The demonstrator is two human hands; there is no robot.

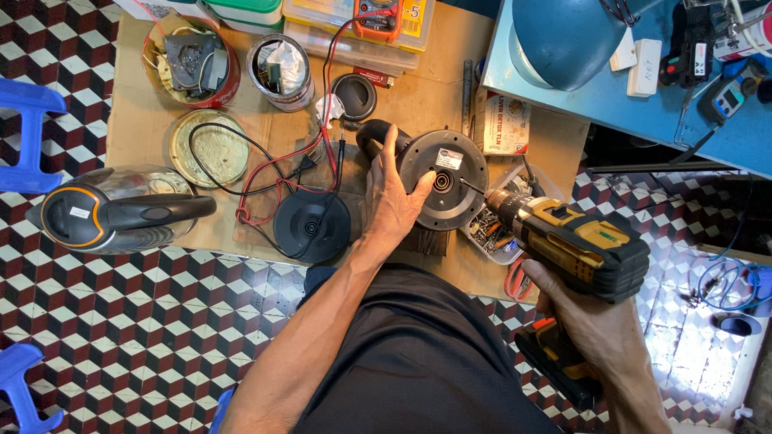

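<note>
At nine o'clock, glass kettle (116, 211) with black handle and orange trim, lying on its side on brown cardboard (134, 97); beside it, round black power base (311, 226) with red and black leads. At centre, left hand (394, 195) clasped on upturned kettle base (443, 179), a dark matte disc bearing a small white rectangular label. At four o'clock, right hand (591, 321) gripped around yellow-and-black cordless drill (575, 249), bit tip touching the disc's right edge.
</note>
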